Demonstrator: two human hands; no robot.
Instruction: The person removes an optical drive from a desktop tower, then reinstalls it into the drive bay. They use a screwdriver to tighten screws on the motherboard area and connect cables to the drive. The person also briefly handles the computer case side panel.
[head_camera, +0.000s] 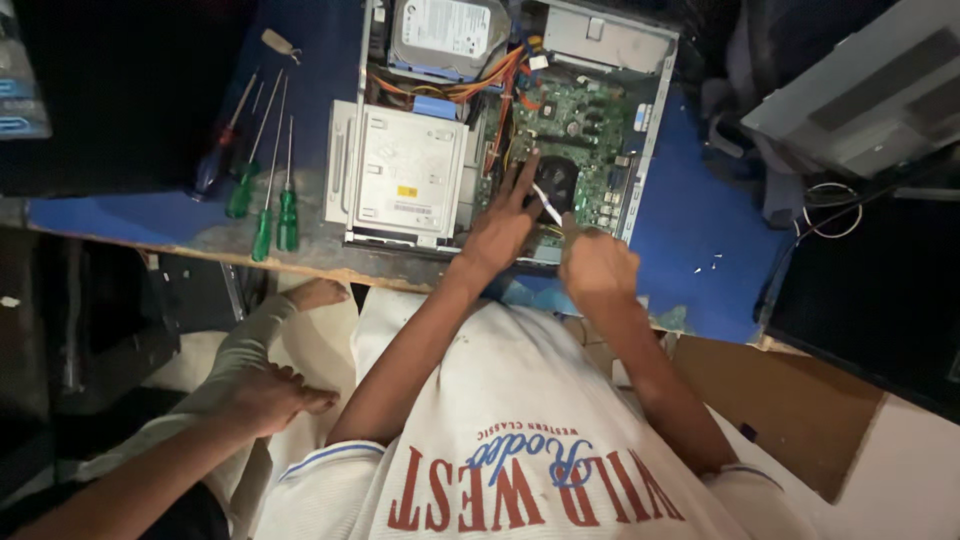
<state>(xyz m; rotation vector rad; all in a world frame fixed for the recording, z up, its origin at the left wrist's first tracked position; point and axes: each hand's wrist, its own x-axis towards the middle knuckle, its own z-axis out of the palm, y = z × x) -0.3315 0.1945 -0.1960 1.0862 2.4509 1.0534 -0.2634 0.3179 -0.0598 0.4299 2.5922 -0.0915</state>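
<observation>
An open desktop computer case (650, 130) lies flat on a blue-topped table (700, 230). Inside it are a green motherboard (585, 125) and a black cooler fan (556, 182). My left hand (503, 218) rests with its fingers spread on the board just left of the fan. My right hand (597, 263) is a closed fist around a thin light-coloured tool (546, 204), whose tip points up-left at the fan. Both my arms reach forward from my white printed shirt (520, 420).
A metal drive box (405, 180), a hard drive (450, 35) and a power supply (600, 40) fill the case. Green-handled screwdrivers (275, 215) lie on the table's left. Another person's hand (275, 395) rests on a grey-trousered leg at lower left. A second grey case (860, 90) sits upper right.
</observation>
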